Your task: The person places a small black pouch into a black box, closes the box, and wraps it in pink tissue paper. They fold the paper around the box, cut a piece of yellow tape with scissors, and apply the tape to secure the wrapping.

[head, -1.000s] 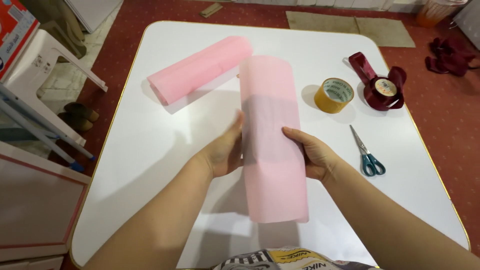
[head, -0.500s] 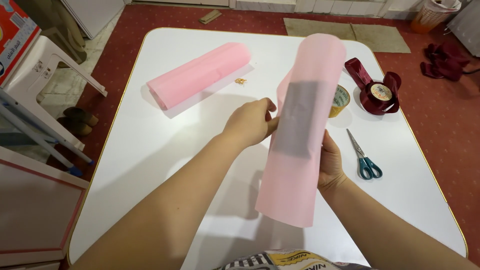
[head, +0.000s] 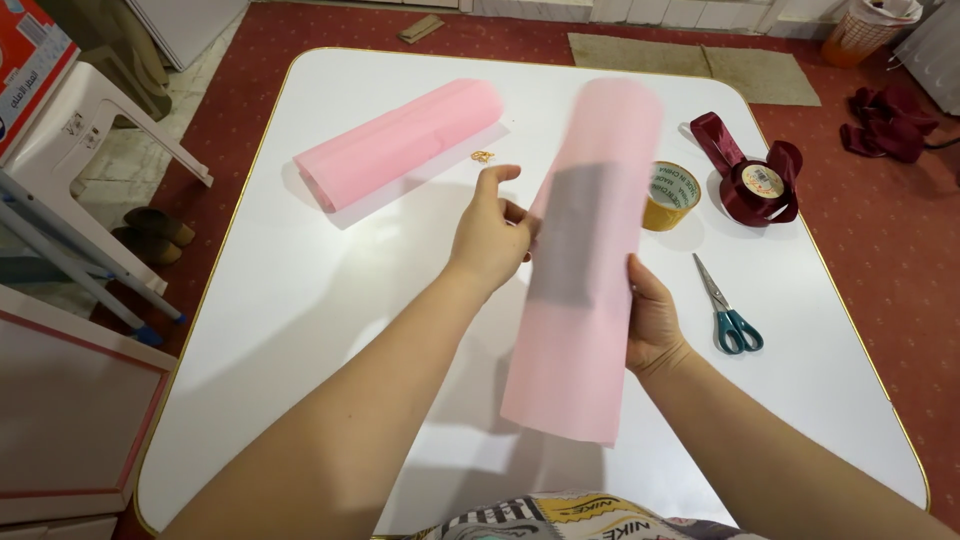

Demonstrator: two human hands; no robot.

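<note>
I hold a long tube of thin pink paper (head: 585, 270) lifted off the white table (head: 300, 290), tilted with its far end up and to the right. A darker patch shows through its middle. My right hand (head: 650, 320) grips the tube from underneath on its right side. My left hand (head: 490, 235) pinches the tube's left edge with thumb and fingers, its index finger raised. A second pink paper roll (head: 400, 140) lies flat on the table at the far left.
A roll of yellow-brown tape (head: 672, 195), a spool of dark red ribbon (head: 752, 185) and teal-handled scissors (head: 725, 305) lie to the right. A small gold thing (head: 483, 156) sits near the far roll. A white plastic chair (head: 90, 120) stands left of the table.
The tube has been lifted off the table and tilted to the right. My left hand has moved from behind its left side up to pinch its edge.
</note>
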